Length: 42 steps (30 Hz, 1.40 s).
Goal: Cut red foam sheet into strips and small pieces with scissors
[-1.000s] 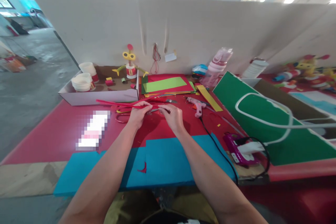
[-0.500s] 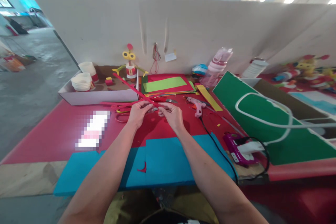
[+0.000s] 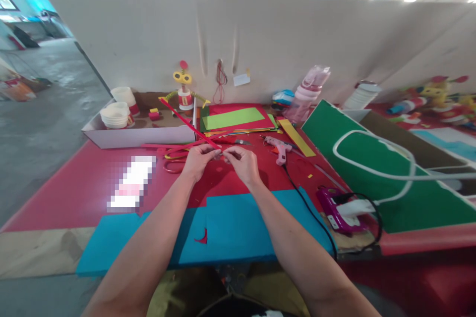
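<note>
A long red paper strip (image 3: pixel 183 121) runs from up and left down to my fingertips. My left hand (image 3: pixel 199 161) is closed in a pinch on it, thumb and forefinger near its lower end. My right hand (image 3: pixel 243 162) pinches at that same end, fingertips almost touching those of the left. Left of my left hand, scissors (image 3: pixel 174 165) with a red handle lie on the red table, partly covered by other red strips (image 3: pixel 154 146). To the right of my right hand rests a pink hot glue gun (image 3: pixel 281 152).
Blue sheets (image 3: pixel 241 228) cover the front edge. Behind stand a coloured paper stack (image 3: pixel 234 119), a yellow-headed figure (image 3: pixel 185 100) and a box (image 3: pixel 145 137) with paper cups (image 3: pixel 116 115). On the right are a green board (image 3: pixel 372 193), purple power strip (image 3: pixel 336 210) and cables.
My right hand's fingers have shifted slightly and closed nearer to the left fingertips at the strip's end. The strip's angle has changed a little; the objects on the table have not moved.
</note>
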Tool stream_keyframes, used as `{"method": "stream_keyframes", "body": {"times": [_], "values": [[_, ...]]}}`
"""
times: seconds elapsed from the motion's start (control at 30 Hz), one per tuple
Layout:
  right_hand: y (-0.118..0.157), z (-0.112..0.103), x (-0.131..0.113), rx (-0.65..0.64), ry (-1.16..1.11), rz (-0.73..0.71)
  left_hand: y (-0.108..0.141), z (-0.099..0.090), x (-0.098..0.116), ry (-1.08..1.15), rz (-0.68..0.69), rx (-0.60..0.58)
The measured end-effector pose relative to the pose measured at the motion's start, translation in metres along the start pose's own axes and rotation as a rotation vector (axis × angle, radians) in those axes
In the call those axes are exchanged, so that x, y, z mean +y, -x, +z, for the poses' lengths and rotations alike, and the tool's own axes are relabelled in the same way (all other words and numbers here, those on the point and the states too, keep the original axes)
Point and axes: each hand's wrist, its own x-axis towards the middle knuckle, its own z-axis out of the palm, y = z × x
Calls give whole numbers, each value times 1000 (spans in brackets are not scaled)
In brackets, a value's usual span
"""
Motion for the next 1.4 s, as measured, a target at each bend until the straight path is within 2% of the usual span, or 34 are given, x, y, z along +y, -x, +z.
{"method": "stream_keyframes", "body": {"times": [0.2, 0.4, 0.73, 0.93, 1.1, 1.2, 1.3, 1.4], "values": [[1, 0, 1, 17, 97, -44, 0, 3, -2, 17, 4, 12], [-2, 0, 4, 17, 1, 22, 2, 6, 0, 31, 10, 38], [-4, -1, 9, -15, -58, 13, 3, 3, 6, 17, 17, 8], [-5, 3, 6, 36, -233, 112, 1, 5, -2, 78, 66, 94], [-4, 3, 2, -48, -357, 242, 0, 7, -5, 97, 99, 104], [-4, 3, 1, -48, -351, 253, 1, 8, -4, 72, 108, 107], [-4, 2, 2, -30, -325, 233, 3, 9, 0, 34, 92, 84], [-5, 1, 4, -48, -312, 207, 4, 8, 3, 16, 40, -3]]}}
